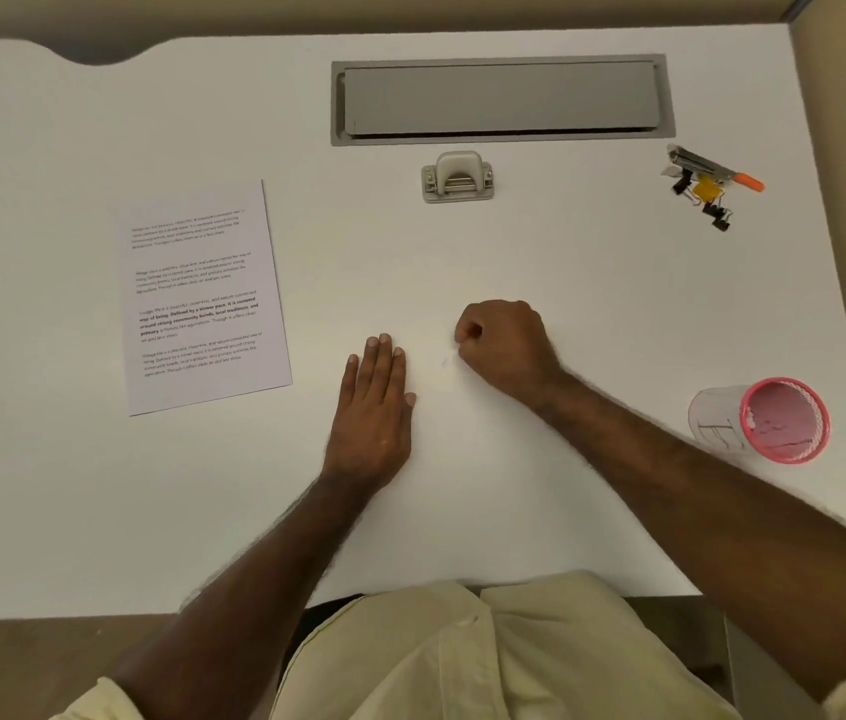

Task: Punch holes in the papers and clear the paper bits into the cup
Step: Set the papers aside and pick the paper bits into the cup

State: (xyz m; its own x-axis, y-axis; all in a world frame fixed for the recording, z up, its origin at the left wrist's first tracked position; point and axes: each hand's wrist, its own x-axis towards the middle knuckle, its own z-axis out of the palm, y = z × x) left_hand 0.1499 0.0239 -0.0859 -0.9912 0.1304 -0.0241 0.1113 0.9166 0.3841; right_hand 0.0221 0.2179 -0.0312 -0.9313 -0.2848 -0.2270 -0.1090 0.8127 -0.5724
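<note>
A printed paper sheet lies flat at the left of the white desk. The grey hole punch stands at the back centre, apart from both hands. My left hand lies flat on the desk, fingers straight and together. My right hand is curled into a loose fist just to its right, fingertips down on the desk. Faint small white paper bits lie between the two hands. Whether the right fingers pinch any bits cannot be told. The pink mesh cup stands at the right, with paper inside.
A grey cable-tray lid is set into the white desk at the back. A stapler with an orange tip and several binder clips lie at the back right. The desk's right edge runs close past the cup.
</note>
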